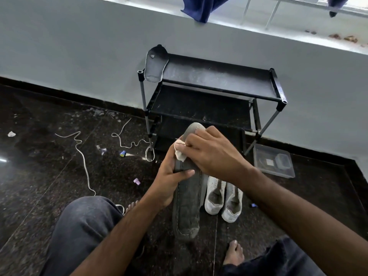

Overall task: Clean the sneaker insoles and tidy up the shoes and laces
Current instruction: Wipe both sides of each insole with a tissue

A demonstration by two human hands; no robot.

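Left hand (171, 176) gripping grey insole (187, 206) upright above floor (59, 176), right hand (211, 154) pinching white cloth (180, 153) against its upper part, sneakers (223, 198) just beside, second insole (155, 64) on rack (219, 80), laces (83, 160) on floor.

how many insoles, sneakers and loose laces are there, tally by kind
insoles: 2, one gripped in the left hand at, one on the rack at
sneakers: 2
laces: 2
total: 6
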